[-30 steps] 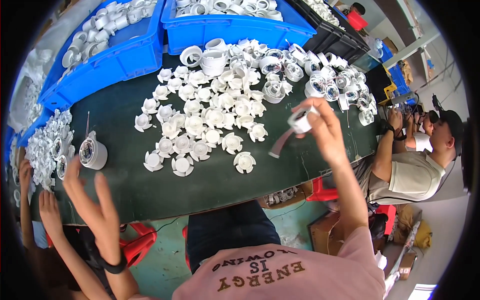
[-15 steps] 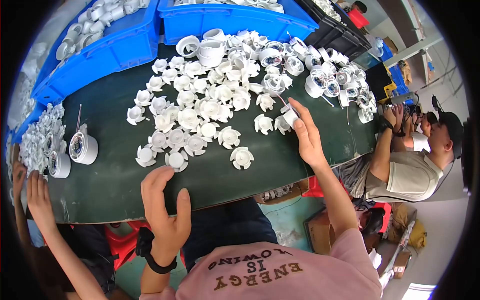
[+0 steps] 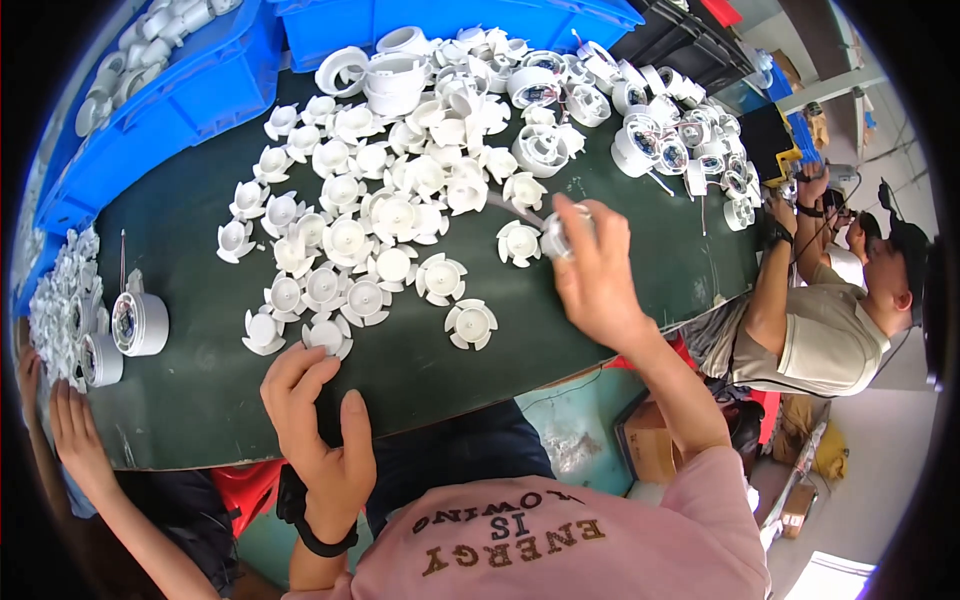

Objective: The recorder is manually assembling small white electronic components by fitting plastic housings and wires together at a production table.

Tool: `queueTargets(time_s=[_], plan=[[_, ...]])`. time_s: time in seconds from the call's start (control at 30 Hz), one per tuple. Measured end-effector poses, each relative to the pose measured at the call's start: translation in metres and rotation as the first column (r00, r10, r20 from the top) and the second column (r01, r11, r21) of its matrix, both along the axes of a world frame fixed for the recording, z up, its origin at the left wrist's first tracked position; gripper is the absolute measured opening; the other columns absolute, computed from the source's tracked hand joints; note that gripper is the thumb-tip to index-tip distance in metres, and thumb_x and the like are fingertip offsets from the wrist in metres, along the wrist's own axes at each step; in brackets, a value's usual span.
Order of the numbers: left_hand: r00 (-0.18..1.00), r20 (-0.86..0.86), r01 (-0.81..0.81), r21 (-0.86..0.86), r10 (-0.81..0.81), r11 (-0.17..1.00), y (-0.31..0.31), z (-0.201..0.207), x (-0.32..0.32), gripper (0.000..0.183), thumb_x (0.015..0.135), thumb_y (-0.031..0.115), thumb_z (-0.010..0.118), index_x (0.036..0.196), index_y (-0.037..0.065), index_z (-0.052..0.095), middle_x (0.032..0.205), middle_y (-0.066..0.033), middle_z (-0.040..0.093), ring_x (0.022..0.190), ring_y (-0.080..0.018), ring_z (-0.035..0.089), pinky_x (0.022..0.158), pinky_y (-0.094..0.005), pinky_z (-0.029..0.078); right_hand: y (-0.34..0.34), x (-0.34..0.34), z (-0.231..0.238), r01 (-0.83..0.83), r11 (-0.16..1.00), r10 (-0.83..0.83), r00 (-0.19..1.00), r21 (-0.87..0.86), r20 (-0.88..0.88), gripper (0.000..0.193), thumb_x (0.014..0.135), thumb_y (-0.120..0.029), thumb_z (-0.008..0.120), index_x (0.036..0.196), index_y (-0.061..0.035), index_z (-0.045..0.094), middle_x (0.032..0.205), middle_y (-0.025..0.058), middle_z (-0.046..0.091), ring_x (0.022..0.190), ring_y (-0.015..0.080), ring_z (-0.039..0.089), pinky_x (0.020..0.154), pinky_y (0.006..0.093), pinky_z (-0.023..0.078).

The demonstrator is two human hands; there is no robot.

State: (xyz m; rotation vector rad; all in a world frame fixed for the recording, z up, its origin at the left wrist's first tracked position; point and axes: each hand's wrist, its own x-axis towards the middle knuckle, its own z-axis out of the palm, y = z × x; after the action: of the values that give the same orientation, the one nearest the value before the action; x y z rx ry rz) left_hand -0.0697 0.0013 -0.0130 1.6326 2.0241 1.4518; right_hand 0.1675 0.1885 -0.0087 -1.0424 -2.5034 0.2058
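Note:
My right hand (image 3: pixel 605 275) is closed round a small white round part (image 3: pixel 555 238), partly hidden by the fingers and smeared by motion, with a blurred streak beside it. Just left of it lies a white fan wheel (image 3: pixel 518 243) on the dark green tabletop (image 3: pixel 430 375). My left hand (image 3: pixel 315 415) holds nothing; its fingers are apart and curved, with the fingertips close by a white fan wheel (image 3: pixel 327 337) at the near edge of the pile. Another fan wheel (image 3: pixel 470 324) lies between my hands, cup side up. Many more fan wheels (image 3: pixel 345 238) spread across the middle.
White round housings with circuit boards and wires (image 3: pixel 640 145) crowd the back right. Blue bins (image 3: pixel 180 130) and a black crate (image 3: pixel 690 55) line the far side. Two finished-looking housings (image 3: pixel 140 322) stand at left, near another person's hand (image 3: pixel 78 430). Co-workers (image 3: pixel 835 315) sit at right.
My right hand has turned over, palm now downward, and its fingers have closed further round the white part. The view has shifted slightly; my left hand stays by the same fan wheel.

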Motion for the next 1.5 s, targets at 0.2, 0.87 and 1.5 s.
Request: queueTargets(time_s=[0.2, 0.87, 1.5], plan=[[0.992, 0.017, 0.122, -0.032, -0.122, 0.992, 0.011, 0.024, 0.016, 0.025, 0.075, -0.004, 0.059, 0.099, -0.001, 0.059, 0.109, -0.0177, 0.056, 0.097, -0.0328, 0.053, 0.088, -0.0386, 0.041, 0.013, 0.004, 0.010, -0.039, 0.991, 0.017, 0.986, -0.130, -0.165, 0.041, 0.092, -0.012, 0.045, 0.130, 0.0030, 0.045, 0.115, 0.0207, 0.051, 0.106, 0.0334, 0.051, 0.095, 0.0374, 0.039], [0.241, 0.925, 0.179, 0.255, -0.293, 0.950, -0.023, 0.017, -0.002, 0.035, 0.087, 0.027, 0.061, 0.098, 0.002, 0.040, 0.094, -0.0160, 0.055, 0.077, -0.0261, 0.066, 0.065, -0.0323, 0.055, 0.095, -0.140, 0.055, -0.122, 0.989, 0.117, 0.991, -0.080, -0.072, 0.025, 0.086, -0.017, 0.063, 0.108, -0.0045, 0.060, 0.087, 0.0111, 0.060, 0.074, 0.0181, 0.057, 0.068, 0.0314, 0.045], [0.765, 0.614, 0.188, 0.075, -0.193, 0.979, 0.003, 0.020, 0.050, 0.032, 0.096, 0.024, 0.035, 0.103, -0.004, 0.050, 0.075, -0.0113, 0.056, 0.064, -0.0174, 0.051, 0.058, -0.0316, 0.041, -0.104, -0.054, 0.024, -0.619, 0.627, 0.052, 0.639, -0.473, -0.767, 0.049, 0.082, -0.006, 0.066, 0.123, 0.0023, 0.041, 0.109, 0.0129, 0.057, 0.095, 0.0168, 0.055, 0.081, 0.0313, 0.045]])
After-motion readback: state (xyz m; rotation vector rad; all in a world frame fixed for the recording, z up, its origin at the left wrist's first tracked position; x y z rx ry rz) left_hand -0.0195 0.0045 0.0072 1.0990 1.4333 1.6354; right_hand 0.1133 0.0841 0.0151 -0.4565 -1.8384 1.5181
